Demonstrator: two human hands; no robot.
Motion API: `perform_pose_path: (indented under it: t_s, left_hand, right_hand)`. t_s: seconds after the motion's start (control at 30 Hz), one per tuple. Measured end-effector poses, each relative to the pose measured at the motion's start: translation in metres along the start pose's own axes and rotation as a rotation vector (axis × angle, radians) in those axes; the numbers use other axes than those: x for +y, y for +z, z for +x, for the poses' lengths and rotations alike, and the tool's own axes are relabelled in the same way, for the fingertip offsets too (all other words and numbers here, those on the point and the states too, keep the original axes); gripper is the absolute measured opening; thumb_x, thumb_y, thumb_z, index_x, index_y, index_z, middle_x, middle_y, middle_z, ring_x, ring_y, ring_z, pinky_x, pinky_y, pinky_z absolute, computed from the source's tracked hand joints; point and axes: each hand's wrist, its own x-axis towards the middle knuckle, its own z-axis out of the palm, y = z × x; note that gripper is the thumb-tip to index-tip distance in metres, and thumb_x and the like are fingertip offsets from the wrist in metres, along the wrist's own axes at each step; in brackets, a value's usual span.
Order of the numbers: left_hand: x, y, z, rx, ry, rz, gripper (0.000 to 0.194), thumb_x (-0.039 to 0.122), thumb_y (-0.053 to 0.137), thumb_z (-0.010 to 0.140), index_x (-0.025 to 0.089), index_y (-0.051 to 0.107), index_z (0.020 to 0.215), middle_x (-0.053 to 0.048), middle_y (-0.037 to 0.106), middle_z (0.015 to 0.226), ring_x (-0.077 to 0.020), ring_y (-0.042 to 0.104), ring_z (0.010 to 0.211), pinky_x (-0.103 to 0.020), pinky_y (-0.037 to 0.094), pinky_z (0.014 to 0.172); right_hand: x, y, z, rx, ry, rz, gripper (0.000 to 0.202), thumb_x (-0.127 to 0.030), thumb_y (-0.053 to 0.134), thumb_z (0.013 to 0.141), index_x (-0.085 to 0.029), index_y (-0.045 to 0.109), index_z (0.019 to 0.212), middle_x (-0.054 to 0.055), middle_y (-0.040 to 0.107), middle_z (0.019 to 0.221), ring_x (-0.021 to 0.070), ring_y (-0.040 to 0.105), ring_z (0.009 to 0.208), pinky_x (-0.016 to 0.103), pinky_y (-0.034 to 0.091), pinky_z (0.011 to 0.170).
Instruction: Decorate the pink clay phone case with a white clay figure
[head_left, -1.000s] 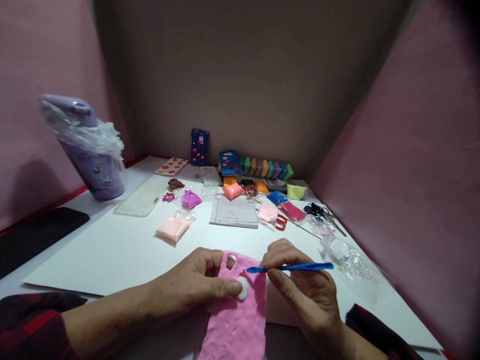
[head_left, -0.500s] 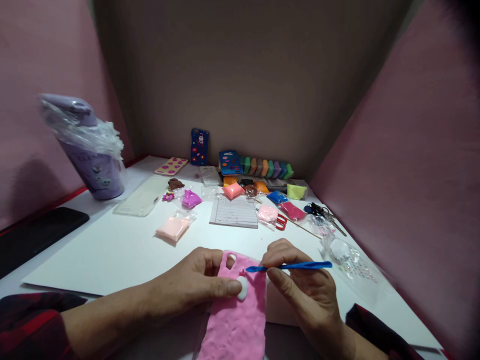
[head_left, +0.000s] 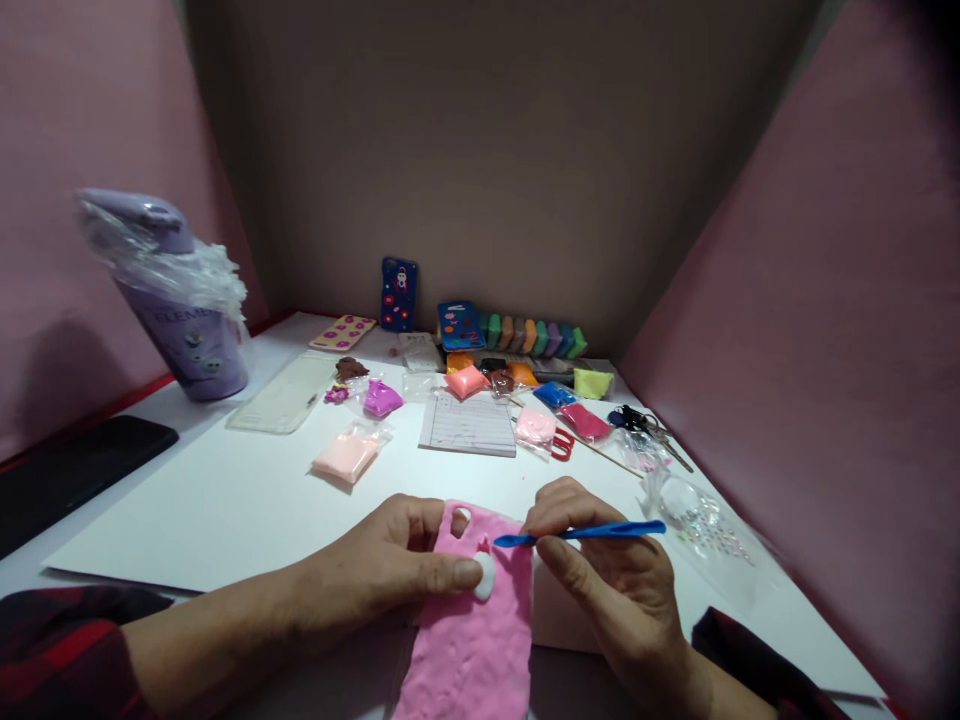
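Note:
A phone case covered in bumpy pink clay [head_left: 472, 650] is tilted up at the near edge of the table. My left hand [head_left: 409, 560] grips its upper left side, the thumb resting by a white clay oval [head_left: 485, 578] on the surface. Just above the oval sits a small darker pink clay piece [head_left: 484, 546]. My right hand [head_left: 607, 570] pinches a blue modelling tool [head_left: 600, 531], held nearly level. The tool's flattened tip is close to the dark pink piece; whether it touches the clay I cannot tell.
Beyond my hands lie a peach clay packet [head_left: 349, 455], a lined notepad [head_left: 469, 425], red-handled scissors [head_left: 562, 444] and several other clay packets. A purple tumbler [head_left: 187, 320] and a black phone [head_left: 90, 475] are at left. Keys [head_left: 652, 425] and a bag of gems [head_left: 697, 515] lie right.
The blue tool has shifted very slightly right, its tip a little farther from the dark pink piece. My left hand and the case look almost still.

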Motion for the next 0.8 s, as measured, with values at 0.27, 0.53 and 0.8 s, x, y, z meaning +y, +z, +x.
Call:
perform_pose_path:
  t_s: [0.27,0.53,0.8]
  left_hand:
    - [-0.0027,-0.0020,0.0013,-0.019,0.017,-0.024,0.024,0.029,0.077,0.067,0.011,0.072,0.082,-0.009,0.067,0.079,-0.0177,0.060,0.068,-0.040,0.045,0.083]
    - [0.0002,-0.0014,0.0000,0.030,-0.013,0.034,0.027,0.031,0.078,0.066,0.012,0.071,0.083,-0.006,0.066,0.071,-0.0172,0.061,0.063,-0.036,0.047,0.077]
    - [-0.0001,-0.0008,0.0003,-0.004,0.008,-0.008,0.027,0.031,0.078,0.065,0.012,0.072,0.084,-0.009,0.068,0.077,-0.0191,0.062,0.069,-0.034,0.047,0.076]
  right_hand:
    - [0.0047,-0.0003,-0.0006,-0.052,-0.012,-0.016,0.010,-0.014,0.055,0.087,-0.021,0.062,0.088,0.004,0.057,0.078,0.0194,0.054,0.076,0.036,0.042,0.068]
    - [0.0029,-0.0008,-0.0012,-0.031,-0.026,-0.020,0.010,-0.014,0.055,0.087,-0.021,0.062,0.087,0.003,0.056,0.078,0.0191,0.055,0.076,0.036,0.042,0.070]
    - [0.0019,0.0007,-0.0002,-0.035,0.003,-0.009,0.009,-0.014,0.056,0.087,-0.021,0.063,0.087,0.003,0.058,0.078,0.0183,0.056,0.075,0.035,0.042,0.070]
